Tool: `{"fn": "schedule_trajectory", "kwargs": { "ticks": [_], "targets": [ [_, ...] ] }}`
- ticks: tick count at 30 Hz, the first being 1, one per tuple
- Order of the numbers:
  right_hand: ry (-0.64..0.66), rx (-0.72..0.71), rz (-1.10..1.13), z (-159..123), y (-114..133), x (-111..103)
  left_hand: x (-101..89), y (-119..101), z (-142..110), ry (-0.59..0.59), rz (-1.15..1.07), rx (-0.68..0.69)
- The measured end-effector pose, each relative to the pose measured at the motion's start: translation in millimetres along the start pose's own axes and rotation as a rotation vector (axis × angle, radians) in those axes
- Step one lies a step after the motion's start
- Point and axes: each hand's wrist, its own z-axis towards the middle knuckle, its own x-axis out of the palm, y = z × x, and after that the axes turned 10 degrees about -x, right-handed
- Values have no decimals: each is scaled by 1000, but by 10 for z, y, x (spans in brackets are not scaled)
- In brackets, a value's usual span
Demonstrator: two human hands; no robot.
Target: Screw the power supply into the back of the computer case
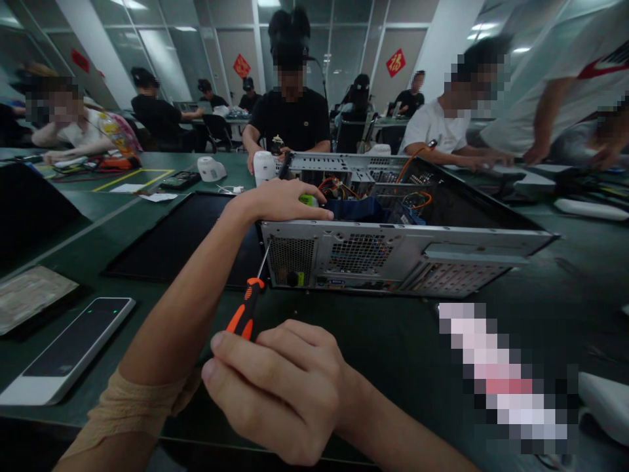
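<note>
The computer case is smooth metal, the screwdriver handle probably plastic.

l hand fwd, palm down & r hand nearer, curled.

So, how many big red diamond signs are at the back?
3: the left sign at the far left, and the middle sign and right sign either side of the nearest black-shirted person. Others may be hidden.

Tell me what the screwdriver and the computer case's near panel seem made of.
Screwdriver handle: probably plastic with rubbery grip, orange and black, low sheen.
Screwdriver shaft: likely steel, thin and grey.
Near panel: apparently sheet metal, dull silver, judging by its grey sheen and perforated vents.
</note>
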Motion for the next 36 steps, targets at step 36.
{"fn": "schedule_trajectory", "kwargs": {
  "ticks": [36],
  "targets": [
    [-24, 21, 27, -125, 9, -14, -5, -31, -26, 0, 19, -27]
  ]
}}
